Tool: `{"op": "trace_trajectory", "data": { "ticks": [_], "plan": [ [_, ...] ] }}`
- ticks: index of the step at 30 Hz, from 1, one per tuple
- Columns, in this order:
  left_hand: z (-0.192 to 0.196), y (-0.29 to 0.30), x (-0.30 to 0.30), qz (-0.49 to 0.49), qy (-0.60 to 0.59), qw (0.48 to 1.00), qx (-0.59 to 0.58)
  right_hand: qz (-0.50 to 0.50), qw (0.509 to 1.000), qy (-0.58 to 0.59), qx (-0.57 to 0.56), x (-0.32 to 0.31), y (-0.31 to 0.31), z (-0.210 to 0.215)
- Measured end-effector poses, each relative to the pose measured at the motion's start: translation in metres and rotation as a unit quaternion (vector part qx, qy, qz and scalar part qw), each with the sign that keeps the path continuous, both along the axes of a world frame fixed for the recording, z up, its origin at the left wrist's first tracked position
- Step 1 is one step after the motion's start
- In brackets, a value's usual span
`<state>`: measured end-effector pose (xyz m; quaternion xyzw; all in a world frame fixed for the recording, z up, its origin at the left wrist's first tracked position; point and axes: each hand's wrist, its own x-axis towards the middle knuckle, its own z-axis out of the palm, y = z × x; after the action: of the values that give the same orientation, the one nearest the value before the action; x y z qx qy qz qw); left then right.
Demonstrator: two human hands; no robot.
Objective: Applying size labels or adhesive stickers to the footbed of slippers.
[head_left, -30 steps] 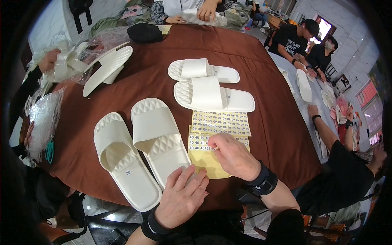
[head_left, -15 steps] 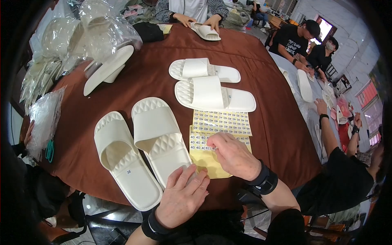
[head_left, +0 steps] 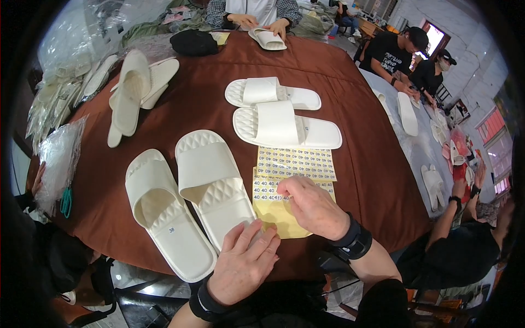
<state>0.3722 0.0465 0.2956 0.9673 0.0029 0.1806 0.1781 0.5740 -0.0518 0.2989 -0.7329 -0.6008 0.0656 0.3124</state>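
Number-sticker sheet (head_left: 276, 217) sits on brown cloth (head_left: 372, 191) just beside a quilted white slide sandal (head_left: 212, 167), probably for easy reach; left hand (head_left: 246, 262) spread loosely over the heel, maybe steadying it, right hand (head_left: 314, 209) curled over the sheet, can't tell if it's pinching anything

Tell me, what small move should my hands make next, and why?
Probably peel one sticker from the lower yellow sheet with the right hand: it is curled beside the lowest row, and the white slide under the left hand shows no sticker on its visible footbed, unlike the labelled slide beside it.
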Motion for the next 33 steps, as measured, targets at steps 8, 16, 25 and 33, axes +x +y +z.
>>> {"op": "trace_trajectory", "data": {
  "ticks": [8, 16, 25, 33],
  "plan": [
    [0.0011, 0.0009, 0.0007, -0.005, -0.015, 1.0, 0.004, 0.004, 1.0, 0.009, -0.001, 0.001, -0.0001, -0.0015],
    [0.0016, 0.0013, 0.0, -0.01, -0.007, 1.0, -0.001, -0.021, 0.998, 0.067, 0.004, 0.0049, -0.0016, -0.001],
    [0.0017, 0.0007, -0.0003, -0.008, -0.008, 1.0, 0.002, -0.032, 0.999, 0.038, -0.004, 0.0045, 0.0013, -0.0027],
    [0.0016, 0.0006, -0.0006, -0.008, -0.014, 1.0, 0.012, -0.037, 0.999, 0.023, 0.013, 0.0023, 0.0027, -0.0046]
  ]
}}
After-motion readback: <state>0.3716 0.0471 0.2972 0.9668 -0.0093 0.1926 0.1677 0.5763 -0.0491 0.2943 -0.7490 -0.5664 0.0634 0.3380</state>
